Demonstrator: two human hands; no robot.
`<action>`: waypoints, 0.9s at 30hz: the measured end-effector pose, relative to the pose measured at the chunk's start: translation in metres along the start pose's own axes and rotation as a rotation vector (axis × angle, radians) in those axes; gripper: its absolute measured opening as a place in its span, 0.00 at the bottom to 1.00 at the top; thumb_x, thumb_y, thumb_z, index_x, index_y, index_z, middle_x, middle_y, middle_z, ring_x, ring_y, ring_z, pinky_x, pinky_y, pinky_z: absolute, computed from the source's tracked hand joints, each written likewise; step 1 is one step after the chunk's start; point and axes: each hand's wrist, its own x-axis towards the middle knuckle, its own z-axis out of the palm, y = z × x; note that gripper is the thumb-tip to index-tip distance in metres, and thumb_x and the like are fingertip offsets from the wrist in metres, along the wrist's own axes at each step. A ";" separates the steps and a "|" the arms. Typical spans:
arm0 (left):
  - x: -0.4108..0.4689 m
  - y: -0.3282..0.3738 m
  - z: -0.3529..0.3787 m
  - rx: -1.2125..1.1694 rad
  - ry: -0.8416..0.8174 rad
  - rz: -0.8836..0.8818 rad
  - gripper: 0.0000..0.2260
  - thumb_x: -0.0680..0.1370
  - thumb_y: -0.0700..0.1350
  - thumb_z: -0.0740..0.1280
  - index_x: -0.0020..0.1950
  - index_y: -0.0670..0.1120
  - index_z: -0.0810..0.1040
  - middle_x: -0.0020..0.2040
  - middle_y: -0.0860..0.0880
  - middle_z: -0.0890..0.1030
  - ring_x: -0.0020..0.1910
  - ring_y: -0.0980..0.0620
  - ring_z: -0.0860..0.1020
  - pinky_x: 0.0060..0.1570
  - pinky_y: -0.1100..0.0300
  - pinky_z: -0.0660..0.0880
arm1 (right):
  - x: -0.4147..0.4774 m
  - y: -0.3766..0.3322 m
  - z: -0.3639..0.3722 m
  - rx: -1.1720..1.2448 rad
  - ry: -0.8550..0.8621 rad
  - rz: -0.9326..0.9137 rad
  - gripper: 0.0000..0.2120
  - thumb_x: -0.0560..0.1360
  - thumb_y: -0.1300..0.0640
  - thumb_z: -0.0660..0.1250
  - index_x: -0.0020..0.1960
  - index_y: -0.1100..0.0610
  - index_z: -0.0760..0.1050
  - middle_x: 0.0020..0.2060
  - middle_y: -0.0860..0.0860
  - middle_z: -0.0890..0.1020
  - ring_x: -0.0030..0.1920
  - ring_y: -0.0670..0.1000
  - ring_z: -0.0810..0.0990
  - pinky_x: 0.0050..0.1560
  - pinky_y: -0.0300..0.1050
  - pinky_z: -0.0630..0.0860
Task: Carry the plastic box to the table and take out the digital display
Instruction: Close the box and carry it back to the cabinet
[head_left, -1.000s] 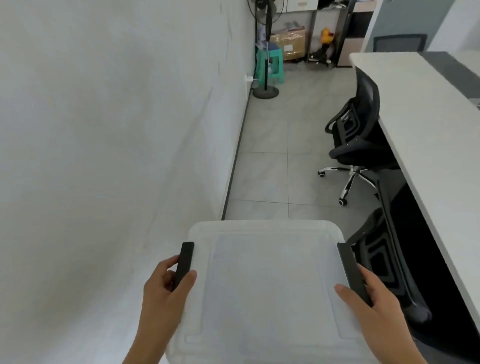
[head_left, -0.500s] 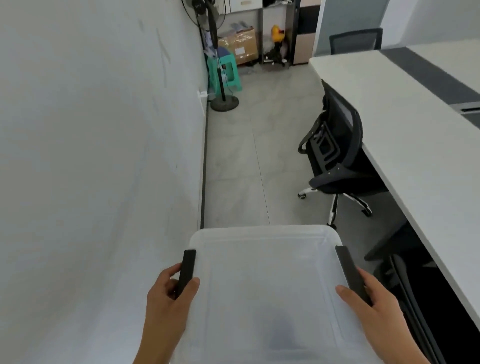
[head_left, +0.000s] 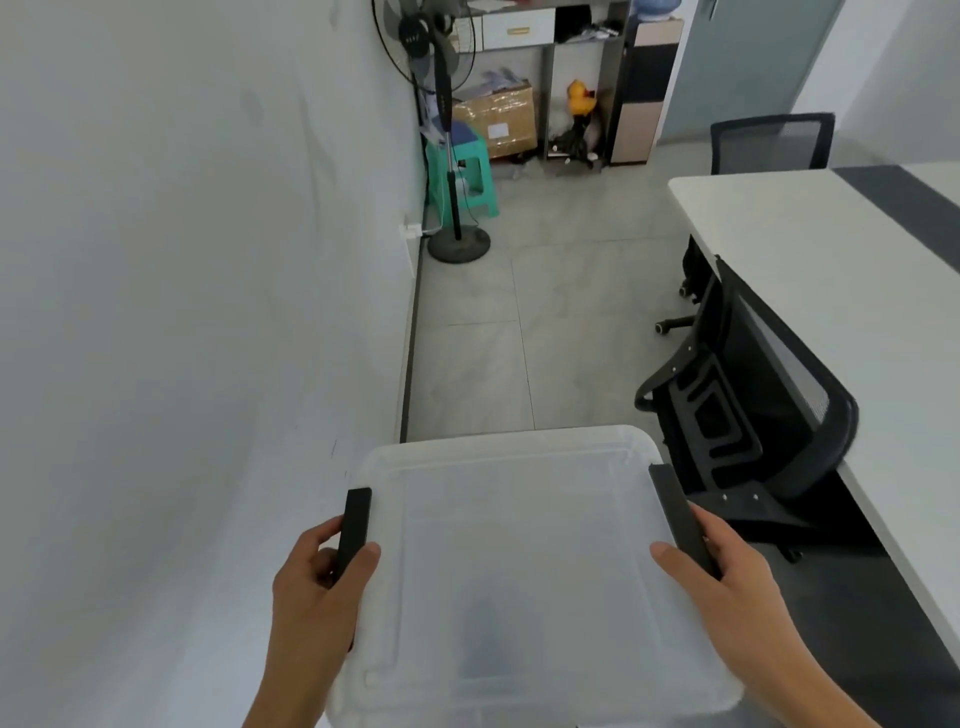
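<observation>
A translucent plastic box (head_left: 519, 545) with a closed lid is held in the air in front of me, above the floor. My left hand (head_left: 317, 592) grips its left side at the black latch (head_left: 354, 530). My right hand (head_left: 727, 587) grips its right side at the other black latch (head_left: 680, 514). A dim dark shape (head_left: 483, 644) shows through the lid near the front; I cannot tell what it is. The white table (head_left: 810, 270) runs along the right side of the view, apart from the box.
A white wall (head_left: 182, 312) is close on my left. A black mesh office chair (head_left: 748, 415) stands tucked at the table just right of the box. Farther off are a standing fan (head_left: 447, 156), a green stool (head_left: 467, 171), a cardboard box (head_left: 498, 122), shelves and another chair (head_left: 769, 143).
The view has swung left and forward along the aisle; the table and chair have shifted right in the frame and the far shelves are nearer. Both hands keep the same grip on the box.
</observation>
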 end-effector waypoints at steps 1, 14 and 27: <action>0.026 0.011 0.007 0.006 -0.021 0.005 0.14 0.75 0.42 0.68 0.60 0.51 0.75 0.44 0.41 0.82 0.41 0.43 0.78 0.35 0.56 0.73 | 0.022 -0.009 0.005 0.012 0.013 0.002 0.16 0.73 0.58 0.69 0.55 0.41 0.72 0.46 0.56 0.82 0.47 0.58 0.81 0.44 0.52 0.78; 0.316 0.169 0.137 0.105 -0.236 0.092 0.15 0.75 0.43 0.68 0.61 0.50 0.74 0.42 0.44 0.81 0.41 0.46 0.79 0.36 0.57 0.73 | 0.286 -0.116 0.030 0.110 0.221 0.080 0.21 0.73 0.59 0.69 0.65 0.49 0.72 0.48 0.41 0.81 0.48 0.43 0.79 0.42 0.38 0.72; 0.569 0.313 0.293 0.087 -0.137 0.063 0.15 0.75 0.43 0.68 0.61 0.49 0.74 0.41 0.44 0.81 0.36 0.47 0.76 0.35 0.57 0.71 | 0.630 -0.248 0.011 0.026 0.121 0.038 0.22 0.74 0.56 0.68 0.66 0.51 0.71 0.49 0.46 0.82 0.48 0.49 0.80 0.42 0.45 0.75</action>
